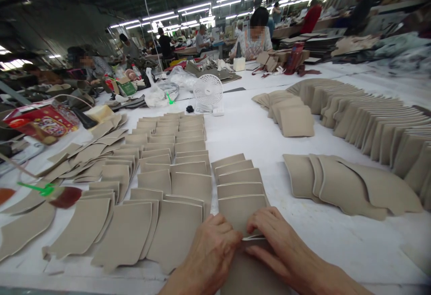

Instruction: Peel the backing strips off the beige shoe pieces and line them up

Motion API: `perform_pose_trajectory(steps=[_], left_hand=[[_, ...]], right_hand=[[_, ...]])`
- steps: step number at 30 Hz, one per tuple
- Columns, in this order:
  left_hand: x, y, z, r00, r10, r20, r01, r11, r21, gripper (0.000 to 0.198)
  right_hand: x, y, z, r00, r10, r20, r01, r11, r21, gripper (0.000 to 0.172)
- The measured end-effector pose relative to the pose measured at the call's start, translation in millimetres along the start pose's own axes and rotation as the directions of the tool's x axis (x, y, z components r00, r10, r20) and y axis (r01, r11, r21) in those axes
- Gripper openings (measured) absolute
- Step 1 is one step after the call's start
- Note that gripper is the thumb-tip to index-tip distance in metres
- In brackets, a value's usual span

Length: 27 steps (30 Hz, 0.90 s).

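Observation:
In the head view, a grey-brown leather-like panel (252,270) lies at the front edge of the table, below a row of overlapping matching panels (239,190). My left hand (212,250) is closed at the panel's upper left edge, thumb and index finger pressed together there. From the right, my right hand (281,243) grips the same edge, its fingers above and its thumb below. A pale edge line shows between the two hands. Both hands partly cover the panel, and its lower end runs out of view.
Overlapping panels (182,218) spread to the left; a long fanned row (373,124) and loose panels (343,182) lie right. A white fan (208,90) stands behind. A green-nozzled bottle with reddish-brown contents (63,195) is at left. Another person (254,39) works across the table.

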<state>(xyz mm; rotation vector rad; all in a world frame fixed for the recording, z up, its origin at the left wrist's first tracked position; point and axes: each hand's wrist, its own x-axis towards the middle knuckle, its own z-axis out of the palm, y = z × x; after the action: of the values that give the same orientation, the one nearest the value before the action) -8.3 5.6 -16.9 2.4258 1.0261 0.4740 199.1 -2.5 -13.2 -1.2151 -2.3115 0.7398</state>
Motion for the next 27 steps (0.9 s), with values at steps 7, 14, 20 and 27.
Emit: perform_pose_trajectory(steps=[7,14,20,27], left_hand=[[-2.2,-0.8,1.2,1.000,0.007,-0.016,-0.007,1.000,0.012,0.024],[-1.5,-0.1,2.0,0.999,0.007,-0.053,-0.007,1.000,-0.009,0.026],[-5.3,0.2,-0.2,0.998,-0.053,-0.035,0.052,0.998,-0.024,0.023],[-6.3,-1.1,-2.1,0.990,-0.140,-0.031,0.139,0.989,-0.056,0.025]], right_hand=[[4.6,-0.2,-0.4,0.999,0.037,0.009,-0.037,0.999,0.036,0.027],[9.8,0.1,0.7,0.992,-0.063,0.110,0.069,0.997,-0.046,0.013],[4.2,7.9,-9.0,0.990,-0.041,0.135,0.044,0.999,-0.015,0.023],[-6.9,17.5,-25.2,0.987,-0.069,0.146,0.072,0.997,-0.014,0.036]])
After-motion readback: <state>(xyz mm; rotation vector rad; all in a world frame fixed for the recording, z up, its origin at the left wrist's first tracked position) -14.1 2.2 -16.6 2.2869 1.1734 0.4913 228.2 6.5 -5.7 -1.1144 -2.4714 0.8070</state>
